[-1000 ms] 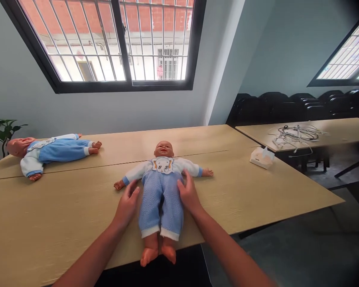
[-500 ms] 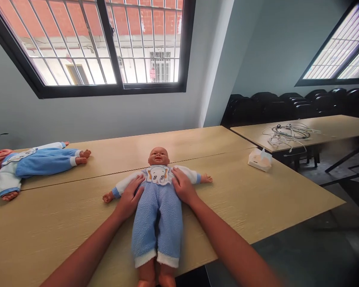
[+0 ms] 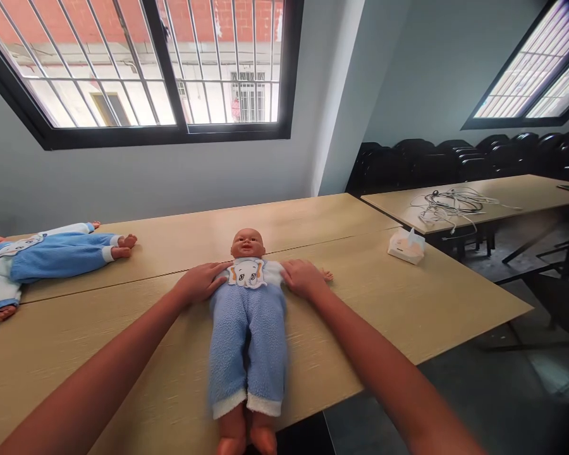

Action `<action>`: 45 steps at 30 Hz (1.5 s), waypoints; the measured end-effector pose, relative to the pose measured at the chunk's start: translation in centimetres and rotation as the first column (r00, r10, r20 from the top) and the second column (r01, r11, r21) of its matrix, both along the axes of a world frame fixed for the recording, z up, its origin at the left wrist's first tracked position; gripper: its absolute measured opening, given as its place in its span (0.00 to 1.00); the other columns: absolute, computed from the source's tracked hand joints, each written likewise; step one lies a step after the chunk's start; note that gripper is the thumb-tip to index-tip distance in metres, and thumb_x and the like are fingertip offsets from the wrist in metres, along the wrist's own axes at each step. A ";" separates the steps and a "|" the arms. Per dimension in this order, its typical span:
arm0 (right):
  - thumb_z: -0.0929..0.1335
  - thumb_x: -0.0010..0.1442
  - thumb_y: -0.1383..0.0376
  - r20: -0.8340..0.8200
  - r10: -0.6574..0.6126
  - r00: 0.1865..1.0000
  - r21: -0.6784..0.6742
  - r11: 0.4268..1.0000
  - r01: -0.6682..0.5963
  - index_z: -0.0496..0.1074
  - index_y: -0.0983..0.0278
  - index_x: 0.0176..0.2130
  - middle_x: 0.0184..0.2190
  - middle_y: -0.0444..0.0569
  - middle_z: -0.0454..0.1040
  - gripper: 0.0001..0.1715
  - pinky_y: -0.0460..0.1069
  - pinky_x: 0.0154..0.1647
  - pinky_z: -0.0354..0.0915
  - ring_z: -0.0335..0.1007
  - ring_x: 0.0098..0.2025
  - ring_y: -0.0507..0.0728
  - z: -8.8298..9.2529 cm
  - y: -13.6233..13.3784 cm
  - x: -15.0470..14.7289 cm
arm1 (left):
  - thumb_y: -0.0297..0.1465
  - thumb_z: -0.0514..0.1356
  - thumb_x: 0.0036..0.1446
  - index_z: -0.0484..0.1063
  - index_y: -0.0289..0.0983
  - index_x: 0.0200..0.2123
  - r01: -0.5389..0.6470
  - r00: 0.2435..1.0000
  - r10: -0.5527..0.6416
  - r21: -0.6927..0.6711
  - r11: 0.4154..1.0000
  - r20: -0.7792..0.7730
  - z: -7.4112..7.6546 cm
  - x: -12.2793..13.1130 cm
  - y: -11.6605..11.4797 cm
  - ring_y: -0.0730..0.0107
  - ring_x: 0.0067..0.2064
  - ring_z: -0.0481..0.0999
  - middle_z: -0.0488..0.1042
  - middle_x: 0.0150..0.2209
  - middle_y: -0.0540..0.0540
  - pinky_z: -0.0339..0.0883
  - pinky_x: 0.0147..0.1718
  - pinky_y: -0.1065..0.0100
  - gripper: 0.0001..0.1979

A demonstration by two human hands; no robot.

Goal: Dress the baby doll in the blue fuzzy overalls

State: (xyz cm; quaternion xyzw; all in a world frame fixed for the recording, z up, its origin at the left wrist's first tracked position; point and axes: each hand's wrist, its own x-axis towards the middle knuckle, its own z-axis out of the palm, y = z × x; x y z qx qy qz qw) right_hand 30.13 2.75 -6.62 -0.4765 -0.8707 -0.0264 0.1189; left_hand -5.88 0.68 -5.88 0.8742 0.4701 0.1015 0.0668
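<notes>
The baby doll (image 3: 246, 309) in blue fleece lies face-up on the tabletop (image 3: 360, 309), head toward twelve o'clock, feet toward six. Your left hand (image 3: 201, 282) rests over its upper arm at ten o'clock, your right hand (image 3: 306, 278) at two, fingers curved down; whether either pinches cloth, I can't tell. Press lightly and evenly either side of the elephant bib (image 3: 246, 273); the second doll (image 3: 61, 256) lies well apart, toward nine.

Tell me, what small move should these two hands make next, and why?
Perhaps ease the doll a little farther onto the table: its feet reach the near edge, and the left hand and right hand both touch it, one on either side of its bib.
</notes>
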 end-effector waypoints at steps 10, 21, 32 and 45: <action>0.61 0.74 0.55 -0.173 0.024 0.985 0.109 0.994 -0.005 0.68 0.67 0.65 0.65 0.63 0.68 0.28 0.61 0.67 0.57 0.62 0.66 0.68 -0.5 -1.8 1.2 | 0.45 0.44 0.74 0.73 0.40 0.60 -0.193 0.979 0.202 0.239 0.952 -0.014 -3.4 -3.9 -0.8 0.53 0.55 0.78 0.80 0.55 0.40 0.67 0.57 0.53 0.26; 0.65 0.71 0.47 -0.162 0.798 0.581 0.083 0.598 -0.797 0.68 0.64 0.65 0.70 0.50 0.66 0.33 0.55 0.77 0.45 0.51 0.75 0.59 2.7 -7.6 -8.7 | 0.42 0.48 0.72 0.76 0.38 0.58 -0.148 0.978 0.192 0.368 0.918 -0.086 -4.7 -1.2 3.8 0.48 0.48 0.79 0.82 0.46 0.35 0.66 0.53 0.48 0.24; 0.63 0.74 0.60 -0.087 0.486 0.870 0.096 0.873 -0.478 0.68 0.60 0.66 0.70 0.49 0.66 0.25 0.59 0.76 0.48 0.57 0.72 0.60 0.5 1.3 -5.6 | 0.43 0.51 0.70 0.75 0.39 0.57 -0.212 0.976 0.156 0.496 0.842 0.154 -5.1 0.7 10.8 0.46 0.56 0.75 0.79 0.53 0.37 0.62 0.59 0.48 0.22; 0.59 0.74 0.70 -0.118 -0.113 0.987 0.032 0.993 0.118 0.69 0.63 0.67 0.68 0.51 0.69 0.26 0.56 0.73 0.52 0.61 0.70 0.58 -0.1 24.0 8.1 | 0.47 0.47 0.69 0.69 0.41 0.28 -0.612 0.785 0.616 -0.076 0.787 0.067 -5.9 -0.4 10.7 0.63 0.30 0.72 0.77 0.29 0.47 0.54 0.28 0.67 0.23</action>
